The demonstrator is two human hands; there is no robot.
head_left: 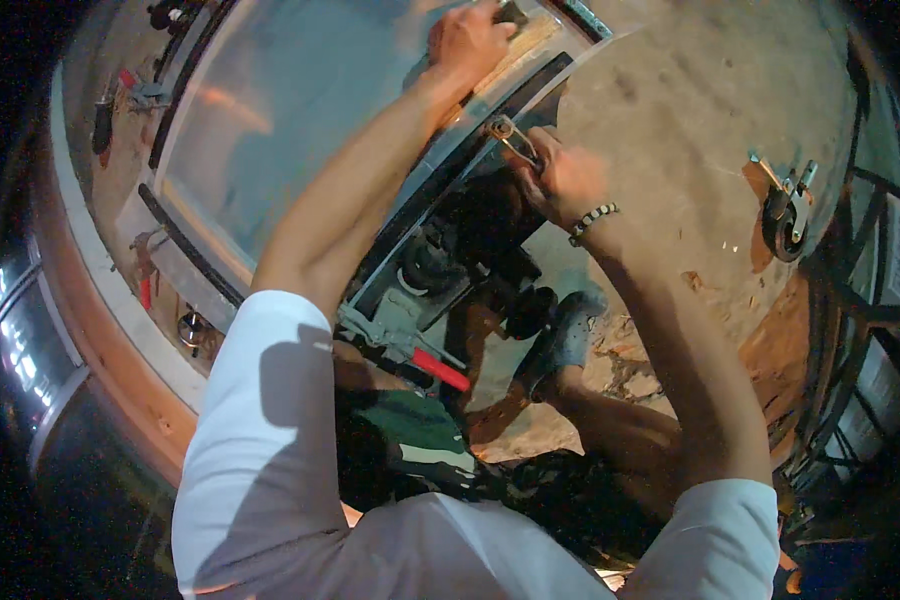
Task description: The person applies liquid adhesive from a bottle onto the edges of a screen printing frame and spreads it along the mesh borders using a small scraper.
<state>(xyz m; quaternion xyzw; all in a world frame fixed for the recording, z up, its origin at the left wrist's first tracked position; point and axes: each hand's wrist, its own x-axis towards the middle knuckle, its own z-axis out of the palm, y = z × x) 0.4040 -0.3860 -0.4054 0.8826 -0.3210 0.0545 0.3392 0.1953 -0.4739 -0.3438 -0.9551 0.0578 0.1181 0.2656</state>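
Note:
A broad, pale bluish panel [300,130], shiny like glass or plastic sheet, lies in a frame with dark edge strips. At its far right corner my left hand [465,45] is closed, fingers curled against a small dark thing I cannot make out, beside a strip of bare wood [520,60]. Just outside the frame's right edge, my right hand [562,180] is closed around a bent metal tool with a ringed end [502,130]. Motion blurs the back of that hand a little. A red-handled clamp [440,370] sits on the frame's near right corner.
More red-handled clamps [145,265] line the frame's left side. A caster wheel [785,220] rests on the stained floor at right, near dark metal racks [860,290]. My shoe [570,330] stands beside the frame. A wooden edge [120,350] curves along the left.

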